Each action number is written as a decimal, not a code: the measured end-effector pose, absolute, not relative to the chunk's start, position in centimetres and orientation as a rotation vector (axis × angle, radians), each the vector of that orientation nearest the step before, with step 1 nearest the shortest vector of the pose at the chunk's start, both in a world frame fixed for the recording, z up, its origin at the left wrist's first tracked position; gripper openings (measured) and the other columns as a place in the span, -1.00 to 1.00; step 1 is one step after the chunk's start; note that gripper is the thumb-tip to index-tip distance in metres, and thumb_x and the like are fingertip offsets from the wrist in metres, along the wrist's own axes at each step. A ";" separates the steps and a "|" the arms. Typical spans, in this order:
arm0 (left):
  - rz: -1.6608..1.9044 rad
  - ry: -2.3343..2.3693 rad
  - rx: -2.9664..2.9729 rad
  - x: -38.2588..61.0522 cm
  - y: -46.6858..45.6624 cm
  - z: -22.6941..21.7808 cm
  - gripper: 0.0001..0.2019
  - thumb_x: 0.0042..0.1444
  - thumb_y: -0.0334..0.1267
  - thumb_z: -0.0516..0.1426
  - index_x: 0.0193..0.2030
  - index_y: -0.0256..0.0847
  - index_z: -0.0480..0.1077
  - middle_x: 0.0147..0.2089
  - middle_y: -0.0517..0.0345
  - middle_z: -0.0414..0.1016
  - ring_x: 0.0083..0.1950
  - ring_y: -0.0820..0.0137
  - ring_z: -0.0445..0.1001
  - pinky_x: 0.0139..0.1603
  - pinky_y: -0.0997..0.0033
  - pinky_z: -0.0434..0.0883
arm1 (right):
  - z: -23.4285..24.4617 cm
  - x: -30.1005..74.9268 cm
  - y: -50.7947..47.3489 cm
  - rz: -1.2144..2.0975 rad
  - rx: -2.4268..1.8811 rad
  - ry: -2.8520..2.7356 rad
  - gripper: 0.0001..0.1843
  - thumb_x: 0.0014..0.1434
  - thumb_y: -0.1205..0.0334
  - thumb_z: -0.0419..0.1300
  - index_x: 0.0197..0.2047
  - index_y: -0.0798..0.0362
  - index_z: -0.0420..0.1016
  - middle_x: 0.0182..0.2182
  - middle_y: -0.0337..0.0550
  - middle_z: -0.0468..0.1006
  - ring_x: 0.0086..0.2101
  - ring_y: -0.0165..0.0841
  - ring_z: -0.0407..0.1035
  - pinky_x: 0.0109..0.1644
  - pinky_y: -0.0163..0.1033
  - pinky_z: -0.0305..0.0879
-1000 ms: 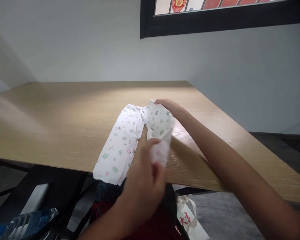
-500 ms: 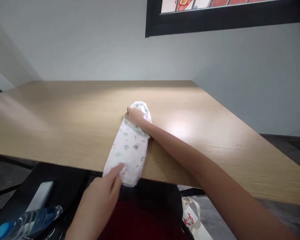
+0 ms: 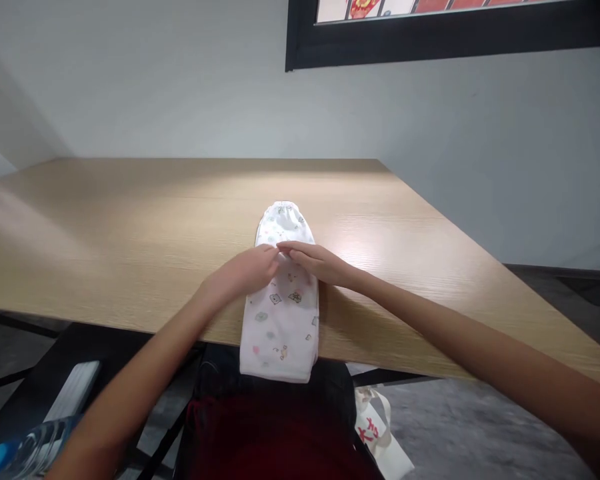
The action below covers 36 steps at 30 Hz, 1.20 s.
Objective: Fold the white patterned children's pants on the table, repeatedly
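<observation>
A pair of small white printed trousers [image 3: 283, 313] lies folded lengthwise, one leg on the other, on the wooden table [image 3: 130, 227]. Its waistband points away from me and its cuffs hang over the near edge. Both my hands rest across its middle, fingertips meeting. My left hand [image 3: 247, 270] lies palm down on the left side, fingers together. My right hand [image 3: 315, 262] lies flat on the right side, fingers stretched out toward the left.
A grey wall with a dark-framed picture [image 3: 430, 33] rises behind the table. Below the near edge are a plastic water bottle [image 3: 20, 450] at the lower left, a white bag with red print [image 3: 380, 437], and dark red cloth [image 3: 280, 440] on my lap.
The right trouser leg was folded over the left one. Both hands then moved from the ends of the trousers to their middle, where they now meet.
</observation>
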<state>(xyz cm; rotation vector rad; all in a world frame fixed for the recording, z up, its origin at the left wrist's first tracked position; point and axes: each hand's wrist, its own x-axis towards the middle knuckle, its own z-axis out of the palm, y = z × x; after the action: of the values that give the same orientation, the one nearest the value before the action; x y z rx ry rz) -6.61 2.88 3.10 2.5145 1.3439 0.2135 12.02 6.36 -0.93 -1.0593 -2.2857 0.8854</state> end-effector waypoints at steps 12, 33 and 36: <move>0.183 1.210 2.784 -7.7 -9.3 -2.0 -0.37 0.22 -0.01 -0.08 0.33 -0.32 -0.14 0.34 -0.08 -0.03 0.35 0.17 -0.04 0.27 -0.04 0.05 | -2.7 8.8 17.6 0.167 -1.306 -2.743 -0.45 0.33 0.15 -0.28 0.31 0.19 -0.06 0.28 0.02 -0.12 0.24 -0.09 -0.24 0.23 0.27 -0.55; 0.961 0.925 2.667 -10.3 -9.5 -0.2 -0.73 0.04 -0.56 -0.05 -0.15 -0.20 0.24 -0.39 0.15 0.42 -0.37 0.44 0.39 -0.22 0.33 0.39 | -1.2 11.7 -9.4 -0.143 -0.586 -2.625 -0.61 0.20 0.37 -0.09 -0.02 -0.09 0.43 -0.24 -0.08 0.52 -0.17 -0.18 0.35 0.04 0.04 0.27; 1.009 0.979 2.445 -10.2 -11.7 2.0 -0.74 0.00 -0.52 -0.07 -0.22 -0.11 0.25 -0.48 0.24 0.38 -0.49 0.46 0.34 -0.23 0.29 0.41 | 0.4 11.5 -10.9 0.168 -0.549 -2.578 -0.64 0.19 0.32 -0.05 -0.04 -0.15 0.44 -0.36 -0.13 0.53 -0.34 -0.22 0.39 -0.15 -0.05 0.39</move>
<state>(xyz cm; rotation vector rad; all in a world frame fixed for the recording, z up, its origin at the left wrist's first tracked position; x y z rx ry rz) -10.17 -11.73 1.97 2.4447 0.9792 1.0090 11.53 -10.88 0.38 -0.5493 -2.5780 0.1677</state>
